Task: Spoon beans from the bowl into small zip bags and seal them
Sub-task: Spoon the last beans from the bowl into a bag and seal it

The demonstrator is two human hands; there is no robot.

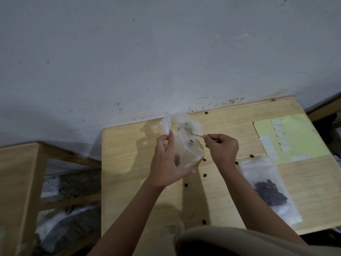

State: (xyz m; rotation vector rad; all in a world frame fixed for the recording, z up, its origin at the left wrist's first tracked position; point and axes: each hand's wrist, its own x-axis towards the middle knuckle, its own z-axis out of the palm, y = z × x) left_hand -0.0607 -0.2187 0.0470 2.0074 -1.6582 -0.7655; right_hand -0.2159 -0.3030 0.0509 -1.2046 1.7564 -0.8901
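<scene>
Clear zip bag (186,145) held above wooden table (230,196), mouth up, few dark beans inside. Left hand (167,163) grips bag, thumb and forefinger pinching rim. Right hand (222,147) pinches spoon (193,133), bowl end inside bag mouth. Filled bag (269,189) lies flat at right; loose beans (204,175) scattered on table; green sheet (289,137) beyond.

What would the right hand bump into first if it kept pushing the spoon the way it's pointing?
Most likely the clear zip bag held up by the left hand: the right hand aims the spoon at its open mouth, though depth is unclear.
</scene>
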